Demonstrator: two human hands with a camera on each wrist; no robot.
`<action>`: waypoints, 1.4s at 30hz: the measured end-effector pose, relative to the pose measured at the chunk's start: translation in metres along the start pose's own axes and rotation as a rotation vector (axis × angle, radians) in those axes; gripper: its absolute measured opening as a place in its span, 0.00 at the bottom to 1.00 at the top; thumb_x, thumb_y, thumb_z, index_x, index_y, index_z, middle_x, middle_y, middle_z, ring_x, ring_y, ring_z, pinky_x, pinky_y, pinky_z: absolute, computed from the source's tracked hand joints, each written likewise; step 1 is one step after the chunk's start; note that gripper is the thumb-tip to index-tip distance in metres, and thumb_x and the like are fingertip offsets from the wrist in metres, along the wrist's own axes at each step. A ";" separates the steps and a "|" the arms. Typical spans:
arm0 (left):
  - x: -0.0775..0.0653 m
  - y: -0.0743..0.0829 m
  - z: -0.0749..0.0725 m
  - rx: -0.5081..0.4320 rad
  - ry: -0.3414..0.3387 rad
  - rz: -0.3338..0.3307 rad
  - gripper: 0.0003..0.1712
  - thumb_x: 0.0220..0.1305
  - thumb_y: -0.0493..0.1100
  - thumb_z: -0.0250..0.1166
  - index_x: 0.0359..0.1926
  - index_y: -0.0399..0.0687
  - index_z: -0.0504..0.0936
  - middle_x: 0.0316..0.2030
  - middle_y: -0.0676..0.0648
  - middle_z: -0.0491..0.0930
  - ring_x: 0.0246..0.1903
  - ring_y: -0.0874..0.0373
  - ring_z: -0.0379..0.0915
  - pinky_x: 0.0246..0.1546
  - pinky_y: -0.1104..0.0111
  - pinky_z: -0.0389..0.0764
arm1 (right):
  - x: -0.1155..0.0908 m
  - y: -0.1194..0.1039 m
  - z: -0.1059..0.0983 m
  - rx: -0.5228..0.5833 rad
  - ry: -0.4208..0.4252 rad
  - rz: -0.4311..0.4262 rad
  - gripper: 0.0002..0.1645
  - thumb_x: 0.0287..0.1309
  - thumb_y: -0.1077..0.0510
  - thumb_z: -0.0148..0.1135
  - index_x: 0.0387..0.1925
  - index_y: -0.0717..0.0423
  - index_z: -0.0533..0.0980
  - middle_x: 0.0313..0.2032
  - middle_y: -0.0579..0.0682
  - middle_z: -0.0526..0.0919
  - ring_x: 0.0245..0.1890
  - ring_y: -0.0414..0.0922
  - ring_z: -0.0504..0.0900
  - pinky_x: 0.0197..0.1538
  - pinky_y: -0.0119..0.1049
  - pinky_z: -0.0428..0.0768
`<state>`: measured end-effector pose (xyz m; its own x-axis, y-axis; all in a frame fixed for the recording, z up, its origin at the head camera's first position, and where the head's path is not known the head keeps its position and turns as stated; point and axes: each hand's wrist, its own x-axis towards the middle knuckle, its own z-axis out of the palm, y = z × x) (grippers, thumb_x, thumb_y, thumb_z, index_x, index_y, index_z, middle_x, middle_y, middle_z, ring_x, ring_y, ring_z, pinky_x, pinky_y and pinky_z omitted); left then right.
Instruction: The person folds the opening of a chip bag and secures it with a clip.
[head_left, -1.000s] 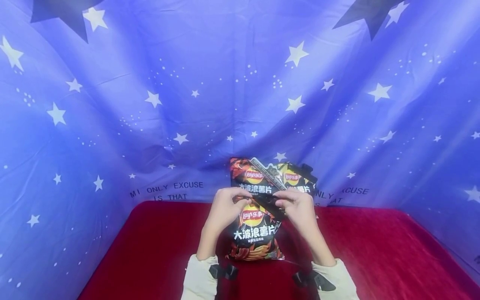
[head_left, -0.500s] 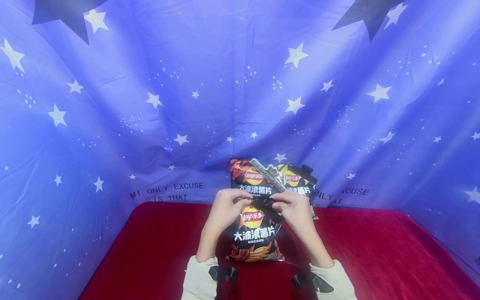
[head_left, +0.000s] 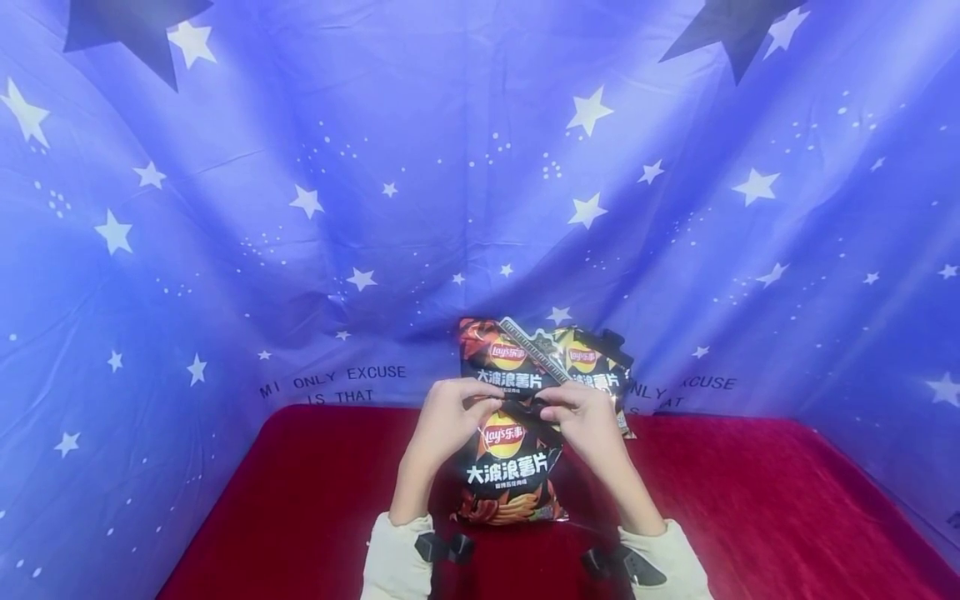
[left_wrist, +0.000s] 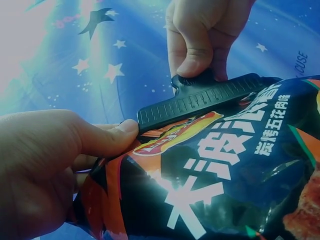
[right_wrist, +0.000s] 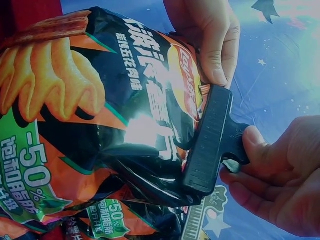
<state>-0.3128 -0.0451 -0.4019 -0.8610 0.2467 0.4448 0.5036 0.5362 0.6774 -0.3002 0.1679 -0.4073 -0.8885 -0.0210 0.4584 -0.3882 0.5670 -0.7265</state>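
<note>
A black and orange chip bag (head_left: pixel 504 475) stands upright in front, its top folded over. A black bag clip (left_wrist: pixel 200 102) sits along that top edge, over part of the yellow and red logo. My left hand (head_left: pixel 444 421) pinches the top corner of the bag with thumb and fingers, right beside one end of the clip. My right hand (head_left: pixel 588 421) pinches the clip's handle, thumb on the near side, as the right wrist view shows. In the head view the hands partly hide the clip.
Behind stand another red and black chip bag (head_left: pixel 480 337) and a yellow-green one (head_left: pixel 588 357). A keyboard-patterned clip (head_left: pixel 534 348) slants across the first; a black clip (head_left: pixel 611 342) is on the second. Red cloth (head_left: pixel 322 492) covers the table; a blue starry curtain (head_left: pixel 420 225) hangs behind.
My right hand has moved slightly left with the black bag clip, closer to my left hand. The left hand has hardly moved. The bags behind stay in place.
</note>
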 end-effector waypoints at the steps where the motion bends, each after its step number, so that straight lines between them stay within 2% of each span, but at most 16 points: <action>1: -0.001 0.001 -0.001 0.002 -0.002 -0.007 0.09 0.64 0.40 0.71 0.45 0.49 0.91 0.41 0.49 0.90 0.41 0.57 0.84 0.49 0.59 0.86 | 0.000 -0.001 -0.001 -0.002 -0.009 0.004 0.12 0.48 0.71 0.74 0.37 0.59 0.89 0.30 0.52 0.88 0.29 0.41 0.77 0.35 0.28 0.76; 8: -0.005 0.008 -0.008 0.039 -0.011 -0.038 0.10 0.64 0.43 0.72 0.46 0.51 0.91 0.44 0.50 0.90 0.47 0.55 0.85 0.53 0.56 0.84 | 0.001 -0.002 -0.009 -0.017 -0.126 0.002 0.13 0.52 0.70 0.73 0.41 0.60 0.88 0.36 0.53 0.89 0.38 0.46 0.85 0.44 0.36 0.83; 11: -0.006 0.008 -0.013 0.063 0.004 -0.051 0.12 0.62 0.48 0.74 0.46 0.51 0.91 0.43 0.51 0.90 0.46 0.56 0.86 0.51 0.56 0.84 | 0.002 0.000 -0.015 0.025 -0.196 -0.004 0.13 0.55 0.69 0.71 0.44 0.62 0.87 0.40 0.56 0.89 0.43 0.50 0.88 0.49 0.39 0.85; 14: -0.009 0.006 -0.017 0.043 0.025 -0.095 0.16 0.59 0.53 0.75 0.46 0.53 0.90 0.42 0.52 0.90 0.42 0.58 0.85 0.49 0.57 0.84 | 0.003 0.006 -0.022 0.086 -0.274 -0.006 0.14 0.57 0.66 0.71 0.46 0.62 0.85 0.43 0.57 0.89 0.45 0.50 0.88 0.49 0.36 0.85; 18: -0.015 -0.002 -0.018 -0.069 0.019 -0.153 0.22 0.57 0.57 0.76 0.50 0.53 0.89 0.45 0.50 0.89 0.44 0.58 0.85 0.50 0.56 0.84 | 0.003 0.015 -0.030 0.144 -0.374 -0.015 0.18 0.60 0.60 0.71 0.51 0.62 0.83 0.46 0.57 0.88 0.48 0.49 0.86 0.51 0.33 0.82; 23: -0.017 -0.015 -0.016 -0.221 0.008 -0.197 0.34 0.59 0.54 0.76 0.64 0.51 0.79 0.54 0.43 0.85 0.55 0.49 0.83 0.58 0.50 0.81 | 0.001 0.020 -0.034 0.177 -0.448 -0.023 0.24 0.61 0.57 0.71 0.57 0.61 0.79 0.50 0.59 0.86 0.51 0.52 0.85 0.55 0.38 0.82; 27: -0.016 -0.023 -0.014 -0.380 0.012 -0.246 0.44 0.60 0.49 0.75 0.73 0.47 0.66 0.58 0.39 0.82 0.61 0.43 0.77 0.65 0.47 0.75 | 0.001 0.025 -0.034 0.226 -0.482 0.022 0.30 0.61 0.57 0.71 0.63 0.61 0.74 0.53 0.63 0.83 0.53 0.55 0.84 0.56 0.45 0.84; 31: -0.020 -0.028 -0.010 -0.527 0.011 -0.329 0.50 0.61 0.46 0.74 0.77 0.43 0.57 0.65 0.33 0.73 0.67 0.37 0.70 0.68 0.45 0.71 | -0.003 0.033 -0.032 0.270 -0.499 0.087 0.35 0.62 0.57 0.70 0.67 0.65 0.70 0.53 0.65 0.83 0.53 0.54 0.84 0.55 0.43 0.85; 33: -0.024 -0.031 -0.009 -0.578 0.006 -0.365 0.51 0.62 0.46 0.74 0.77 0.41 0.55 0.66 0.31 0.71 0.67 0.35 0.70 0.67 0.46 0.73 | -0.006 0.037 -0.031 0.285 -0.505 0.112 0.35 0.63 0.57 0.69 0.67 0.68 0.69 0.52 0.66 0.84 0.53 0.54 0.84 0.55 0.42 0.85; 35: -0.029 -0.033 -0.006 -0.612 -0.013 -0.389 0.48 0.63 0.45 0.72 0.76 0.40 0.56 0.65 0.30 0.72 0.63 0.37 0.74 0.64 0.47 0.77 | -0.011 0.041 -0.029 0.295 -0.502 0.130 0.35 0.63 0.57 0.69 0.66 0.72 0.69 0.52 0.67 0.84 0.53 0.55 0.84 0.54 0.40 0.85; 38: -0.036 -0.036 -0.005 -0.637 -0.061 -0.396 0.40 0.65 0.44 0.71 0.72 0.37 0.64 0.58 0.31 0.79 0.53 0.45 0.81 0.57 0.50 0.82 | -0.018 0.046 -0.027 0.309 -0.499 0.123 0.33 0.64 0.57 0.68 0.63 0.74 0.71 0.54 0.70 0.81 0.55 0.57 0.84 0.54 0.38 0.85; 42: -0.046 -0.037 -0.005 -0.619 -0.120 -0.383 0.30 0.67 0.44 0.70 0.64 0.33 0.74 0.52 0.34 0.85 0.46 0.53 0.84 0.52 0.51 0.85 | -0.025 0.050 -0.025 0.352 -0.471 0.104 0.28 0.64 0.60 0.67 0.60 0.73 0.74 0.56 0.72 0.78 0.53 0.54 0.84 0.52 0.32 0.84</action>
<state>-0.2918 -0.0803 -0.4445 -0.9688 0.2387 0.0675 0.0835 0.0576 0.9948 -0.2913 0.2179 -0.4426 -0.9078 -0.3885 0.1582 -0.2799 0.2800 -0.9183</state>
